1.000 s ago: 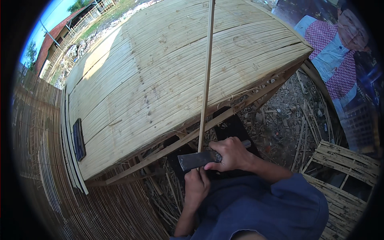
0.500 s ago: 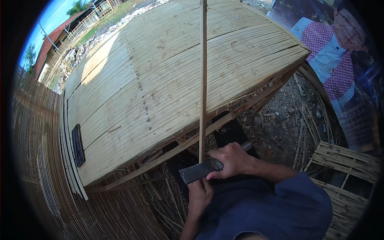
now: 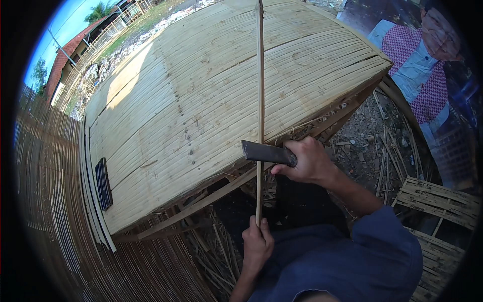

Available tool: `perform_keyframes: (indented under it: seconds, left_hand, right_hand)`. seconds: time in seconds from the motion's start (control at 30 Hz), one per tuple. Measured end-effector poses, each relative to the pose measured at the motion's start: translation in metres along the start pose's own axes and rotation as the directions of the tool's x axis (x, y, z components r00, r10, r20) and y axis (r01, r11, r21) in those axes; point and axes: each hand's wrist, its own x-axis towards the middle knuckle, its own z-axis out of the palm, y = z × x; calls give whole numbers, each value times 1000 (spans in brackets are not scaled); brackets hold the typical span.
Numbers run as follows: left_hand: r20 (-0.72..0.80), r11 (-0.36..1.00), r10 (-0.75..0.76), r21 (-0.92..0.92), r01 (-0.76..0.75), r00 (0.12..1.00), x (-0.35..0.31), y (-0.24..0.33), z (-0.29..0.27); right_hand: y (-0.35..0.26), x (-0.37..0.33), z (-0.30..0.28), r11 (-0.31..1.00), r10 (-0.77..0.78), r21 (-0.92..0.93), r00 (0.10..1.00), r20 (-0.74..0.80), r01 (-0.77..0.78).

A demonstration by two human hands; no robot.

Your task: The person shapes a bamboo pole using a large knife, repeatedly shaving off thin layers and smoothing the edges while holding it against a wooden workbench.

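Observation:
A wide dark blade, a machete-like knife, sits in my right hand, whose fingers wrap round its handle. It lies crosswise over a long, thin bamboo strip near the platform's front edge. My left hand is closed round the lower end of that strip, close to my body. From there the strip runs up and away over the slatted bamboo platform and out past the top of the view. The knife's handle is mostly hidden by my fingers.
A black ridged object lies at the platform's left edge. Bamboo slat fencing stands left. Loose strips litter the ground at right, near a slatted bamboo panel. A large printed banner hangs at upper right.
My right hand has moved the knife away from my body along the strip, leaving a gap from my left hand. The left hand has shifted slightly nearer to me.

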Motion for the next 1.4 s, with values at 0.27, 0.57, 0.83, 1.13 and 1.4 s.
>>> perform_keyframes:
  seconds: [0.27,0.57,0.83,1.13,1.4]
  left_hand:
    - [33,1000,-1,-15,2,999,-1,2,-2]
    - [19,996,-26,89,25,999,4,-3,-15]
    - [-36,997,24,79,-21,999,1,3,-18]
    - [204,938,44,-346,30,978,9,-21,-43]
    - [295,840,-91,-490,233,951,16,-30,-36]
  right_hand:
    - [-4,-7,15,990,-72,120,997,22,69]
    - [-15,-20,26,981,-171,105,982,85,162]
    - [-25,-31,20,980,-195,56,975,107,190]
    - [-12,-51,54,914,-126,398,987,101,76]
    - [-1,-87,70,813,107,565,990,89,-139]
